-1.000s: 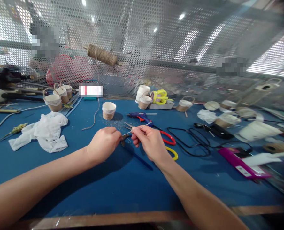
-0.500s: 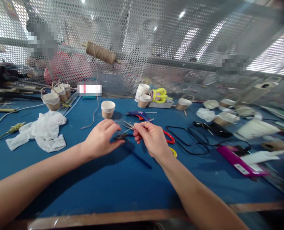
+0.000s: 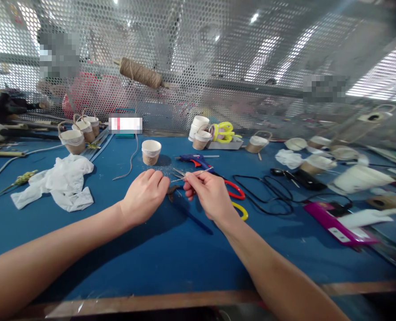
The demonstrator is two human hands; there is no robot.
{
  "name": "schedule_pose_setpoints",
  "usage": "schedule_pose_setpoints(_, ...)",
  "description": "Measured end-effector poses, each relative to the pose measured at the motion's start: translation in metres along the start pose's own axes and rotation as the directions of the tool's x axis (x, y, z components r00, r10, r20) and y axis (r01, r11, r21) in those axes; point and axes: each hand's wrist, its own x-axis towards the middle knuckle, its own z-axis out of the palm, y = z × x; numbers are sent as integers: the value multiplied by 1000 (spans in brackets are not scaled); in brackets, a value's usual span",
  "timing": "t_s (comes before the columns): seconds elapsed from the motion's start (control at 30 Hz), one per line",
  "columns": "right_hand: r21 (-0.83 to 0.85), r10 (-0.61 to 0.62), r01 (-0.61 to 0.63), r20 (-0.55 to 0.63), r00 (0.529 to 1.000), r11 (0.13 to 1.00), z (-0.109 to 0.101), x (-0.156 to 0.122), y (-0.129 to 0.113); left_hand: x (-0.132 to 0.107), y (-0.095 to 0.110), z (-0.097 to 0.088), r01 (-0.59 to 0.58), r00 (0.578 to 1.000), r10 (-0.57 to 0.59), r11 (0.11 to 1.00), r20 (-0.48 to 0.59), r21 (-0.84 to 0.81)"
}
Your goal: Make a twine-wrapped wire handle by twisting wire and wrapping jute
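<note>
Above the blue counter (image 3: 184,258), the right hand (image 3: 211,196) pinches a thin silvery wire (image 3: 201,171) between closed fingers; the left hand (image 3: 144,196) curls beside a small dark piece (image 3: 171,191), its hold unclear. Seemingly wire meets piece here, which calls for steady, fine alignment

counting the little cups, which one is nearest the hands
The lone cup standing just beyond the left hand; the other cups sit farther back.
</note>
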Motion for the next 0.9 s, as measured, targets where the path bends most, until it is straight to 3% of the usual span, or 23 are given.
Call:
schedule_pose_setpoints(0.13,0,-17,17,21,1000,1000,0,-2,0,3,-3,-3,35,995,-29,997,93,-63)
schedule_pose_setpoints(0.23,21,-36,35,37,999,999,0,-4,-3,8,-10,-10,236,958,-162,915,238,-326)
schedule_pose_setpoints(0.27,32,-45,44,46,998,999,-1,-4,-5,9,-13,-12,347,922,-210,819,324,-457)
schedule_pose_setpoints(0.3,43,-54,52,57,997,998,-1,-5,-6,10,-17,-14,465,872,-231,667,431,-583)
schedule_pose_setpoints(0.37,64,-63,57,92,994,996,-2,-7,-9,10,-25,-15,657,749,-90,226,656,-719)
schedule_pose_setpoints(0.4,74,-61,53,113,992,996,-2,-7,-10,9,-28,-14,715,699,10,19,715,-699)
schedule_pose_setpoints(0.43,80,-56,45,136,989,996,-2,-7,-11,8,-31,-12,759,651,97,-132,753,-638)
schedule_pose_setpoints(0.47,84,-48,35,154,987,996,-2,-7,-11,7,-34,-10,780,620,155,-229,769,-582)
schedule_pose_setpoints(0.53,82,-25,12,162,986,997,-2,-6,-9,5,-36,-6,783,607,158,-283,779,-554)
schedule_pose_setpoints(0.6,78,-1,-9,139,990,997,-2,-4,-7,5,-34,-3,756,646,64,-192,760,-626)
schedule_pose_setpoints(0.7,72,43,-52,119,992,996,0,-1,-3,7,-25,-5,676,736,-116,151,666,-721)
schedule_pose_setpoints(0.8,80,89,-104,170,981,991,3,-2,-1,6,-14,-7,490,867,-235,565,440,-664)
schedule_pose_setpoints(0.9,137,108,-140,219,970,981,5,-3,0,1,-7,-6,230,970,-162,852,182,-470)
